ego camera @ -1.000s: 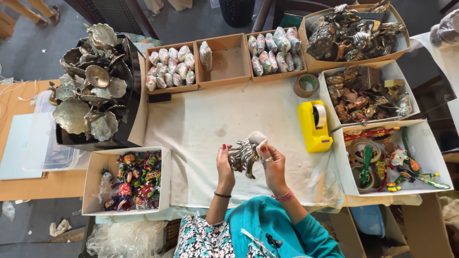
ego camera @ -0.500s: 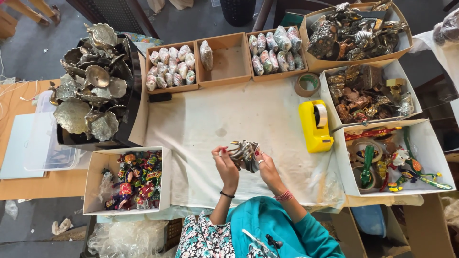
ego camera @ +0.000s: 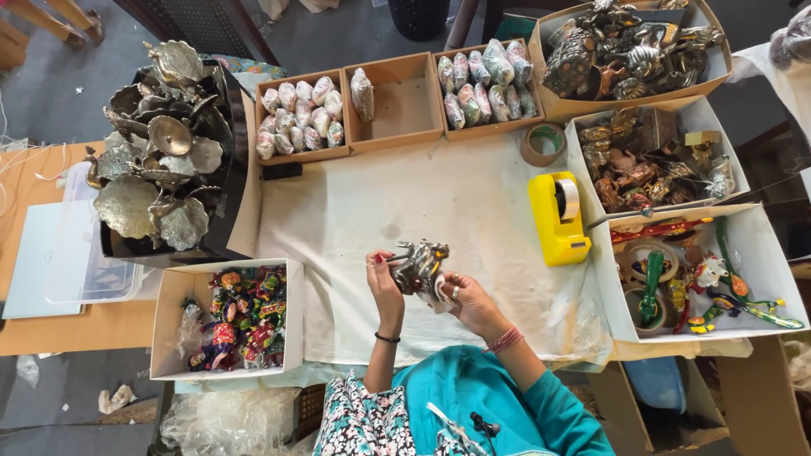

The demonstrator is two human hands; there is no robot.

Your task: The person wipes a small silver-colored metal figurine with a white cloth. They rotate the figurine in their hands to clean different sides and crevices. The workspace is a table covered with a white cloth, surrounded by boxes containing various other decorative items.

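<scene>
Metal figurine [ego camera: 418, 263] — a small silvery animal shape — sits pinched between the left hand [ego camera: 384, 283] and the right hand [ego camera: 463, 297], both closed on it above the cloth-covered bench [ego camera: 422, 190], near the yellow tape dispenser [ego camera: 557, 218] — open boxes all around.

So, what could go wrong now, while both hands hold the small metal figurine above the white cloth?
1. The metal figurine is pinched only by fingertips of the left hand and right hand; it might slip and fall onto the white cloth.
2. A loose clear wrap hangs under the figurine, so the grip may be less sure.
3. The yellow tape dispenser sits close to the right; a wide elbow move could perhaps knock it.
</scene>
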